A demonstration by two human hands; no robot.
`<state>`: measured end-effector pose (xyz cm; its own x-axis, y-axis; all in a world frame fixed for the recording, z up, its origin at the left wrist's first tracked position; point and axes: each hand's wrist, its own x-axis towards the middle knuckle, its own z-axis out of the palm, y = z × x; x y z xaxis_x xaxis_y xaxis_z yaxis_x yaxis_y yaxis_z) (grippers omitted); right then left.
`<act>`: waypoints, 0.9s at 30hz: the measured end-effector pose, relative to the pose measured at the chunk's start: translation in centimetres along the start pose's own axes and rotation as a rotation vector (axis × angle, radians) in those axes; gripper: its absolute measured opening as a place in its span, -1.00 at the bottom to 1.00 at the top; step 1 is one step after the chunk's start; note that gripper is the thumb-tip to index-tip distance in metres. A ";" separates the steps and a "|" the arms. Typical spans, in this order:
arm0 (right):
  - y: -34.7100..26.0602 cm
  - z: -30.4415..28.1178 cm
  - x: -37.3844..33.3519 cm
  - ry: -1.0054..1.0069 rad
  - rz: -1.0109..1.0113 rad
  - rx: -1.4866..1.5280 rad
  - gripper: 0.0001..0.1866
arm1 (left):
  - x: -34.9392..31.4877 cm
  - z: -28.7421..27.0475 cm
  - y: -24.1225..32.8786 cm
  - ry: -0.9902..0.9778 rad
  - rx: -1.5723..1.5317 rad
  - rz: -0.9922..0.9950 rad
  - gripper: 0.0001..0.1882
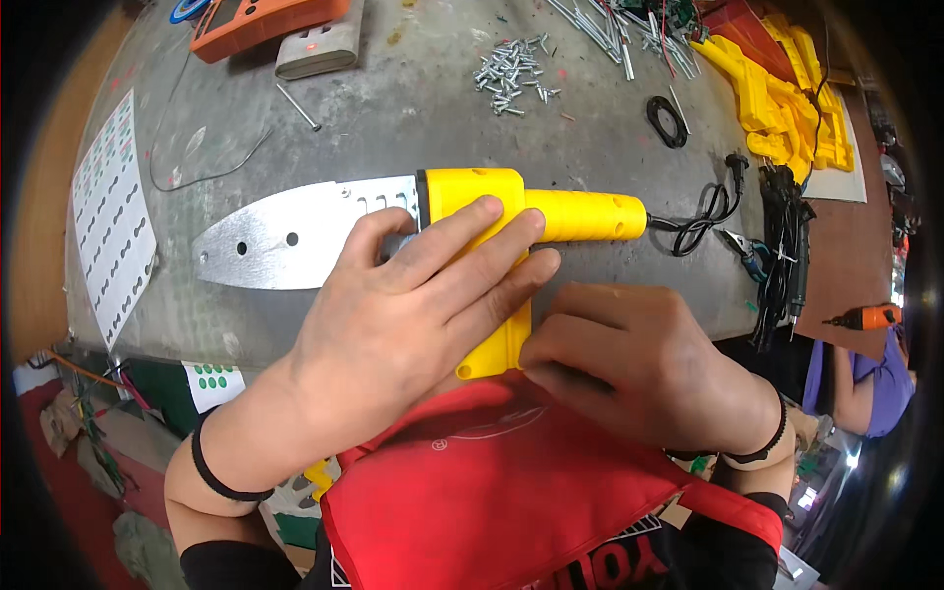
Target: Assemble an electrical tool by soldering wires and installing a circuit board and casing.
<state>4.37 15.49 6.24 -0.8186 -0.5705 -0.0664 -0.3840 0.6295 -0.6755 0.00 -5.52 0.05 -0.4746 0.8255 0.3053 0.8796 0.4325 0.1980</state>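
Plate [315, 211] seems seated, my left hand [379, 315] gripping the casing [462, 187]! Right hand [639, 364], can't tell its hold; corner hole [464, 373] looks unfilled.

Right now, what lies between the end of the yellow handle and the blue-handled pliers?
A looped black cord, coming out of the yellow handle, lies between it and the blue-handled pliers; the head view shows it.

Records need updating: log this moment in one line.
left hand: over yellow tool | right hand: by tool's near end | metal blade: points left | screws: loose pile on table
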 end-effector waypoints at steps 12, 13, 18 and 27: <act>-0.9 4.0 1.5 0.124 -0.509 -0.293 -0.87 | 0.6 -2.7 -0.9 -0.167 -0.249 0.026 -0.20; -0.5 4.5 1.7 0.137 -0.498 -0.327 -0.87 | 0.6 -2.6 -1.1 -0.175 -0.298 0.011 -0.20; 0.1 5.7 1.8 0.288 -0.638 -0.323 -0.86 | 1.1 -3.3 -1.0 -0.207 -0.305 0.015 -0.16; 8.2 -4.1 2.3 0.582 -0.229 -0.335 -0.82 | 2.3 -4.4 -1.4 -0.284 -0.323 -0.015 -0.05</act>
<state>-2.38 21.54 3.52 -0.7613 -0.3921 0.5165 -0.6076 0.7096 -0.3568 -2.48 -5.83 4.54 -0.4196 0.9068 0.0403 0.7965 0.3465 0.4955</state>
